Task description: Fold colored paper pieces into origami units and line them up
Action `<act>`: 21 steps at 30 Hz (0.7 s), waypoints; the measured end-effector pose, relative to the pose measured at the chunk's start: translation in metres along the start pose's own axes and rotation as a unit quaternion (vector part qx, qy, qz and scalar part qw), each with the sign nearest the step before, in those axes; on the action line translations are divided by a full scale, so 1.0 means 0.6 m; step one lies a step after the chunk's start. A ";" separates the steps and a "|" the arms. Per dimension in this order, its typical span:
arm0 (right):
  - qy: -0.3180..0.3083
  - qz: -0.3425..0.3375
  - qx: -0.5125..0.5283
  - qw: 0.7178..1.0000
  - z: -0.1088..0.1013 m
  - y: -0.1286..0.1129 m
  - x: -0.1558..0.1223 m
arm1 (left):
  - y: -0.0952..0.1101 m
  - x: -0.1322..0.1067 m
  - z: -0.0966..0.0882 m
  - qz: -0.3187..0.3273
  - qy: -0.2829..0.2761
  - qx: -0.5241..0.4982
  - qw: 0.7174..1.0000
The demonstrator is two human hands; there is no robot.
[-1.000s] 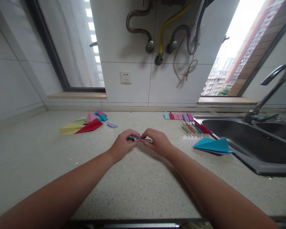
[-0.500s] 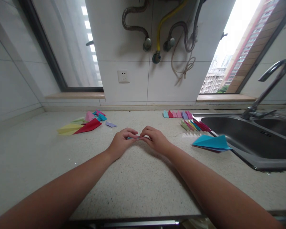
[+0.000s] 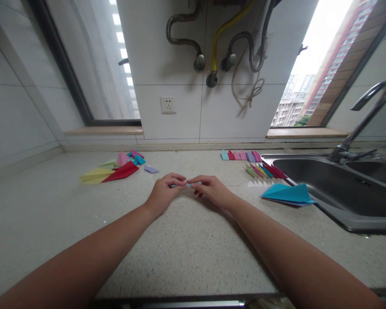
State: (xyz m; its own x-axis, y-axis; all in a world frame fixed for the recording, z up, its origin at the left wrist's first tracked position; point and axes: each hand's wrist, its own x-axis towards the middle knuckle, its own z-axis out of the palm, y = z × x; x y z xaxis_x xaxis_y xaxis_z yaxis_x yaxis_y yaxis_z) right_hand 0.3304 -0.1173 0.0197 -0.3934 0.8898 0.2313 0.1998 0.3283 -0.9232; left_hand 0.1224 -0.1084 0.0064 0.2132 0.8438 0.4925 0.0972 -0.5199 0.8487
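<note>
Between my two hands, just above the counter, is a small piece of light blue folded paper, mostly covered by fingers. My left hand pinches its left end between thumb and fingers. On the right end, my right hand closes thumb and forefinger, its other fingers curled beneath. Beyond my left hand lies a small lilac folded paper. To the left of it are a red folded paper, a yellow one and a loose pile of pink and blue pieces.
Right of my hands, small folded papers stand in a back row and a nearer row. A large blue paper plane lies by the steel sink with its faucet. The tiled wall carries a socket and hoses.
My right hand's fingers have shifted along the paper, the forefinger now straighter, and more of the light blue paper shows. My left hand keeps its pinch. The view has shifted slightly.
</note>
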 end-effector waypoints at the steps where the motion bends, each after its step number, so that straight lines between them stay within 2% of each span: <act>1: 0.003 0.004 0.014 1.000 0.001 0.001 0.001 | -0.001 0.000 0.000 0.001 0.001 0.003 1.000; 8: 0.038 -0.018 0.046 0.998 0.006 -0.001 0.006 | 0.000 0.000 0.001 -0.018 0.001 -0.036 0.999; 14: 0.043 -0.054 0.067 0.995 0.003 0.005 0.008 | 0.008 -0.002 0.002 -0.034 -0.002 -0.063 0.997; 21: 0.050 -0.084 0.052 0.994 -0.002 -0.008 0.006 | 0.017 0.000 -0.003 -0.028 -0.021 -0.060 0.998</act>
State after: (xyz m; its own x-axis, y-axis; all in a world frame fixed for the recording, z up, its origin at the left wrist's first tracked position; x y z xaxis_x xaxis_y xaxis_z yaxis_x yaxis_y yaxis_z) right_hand 0.3290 -0.1155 0.0250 -0.3215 0.8539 0.4092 0.0434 0.4450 -0.8945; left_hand 0.1219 -0.1133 0.0153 0.2521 0.8634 0.4371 -0.0060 -0.4503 0.8929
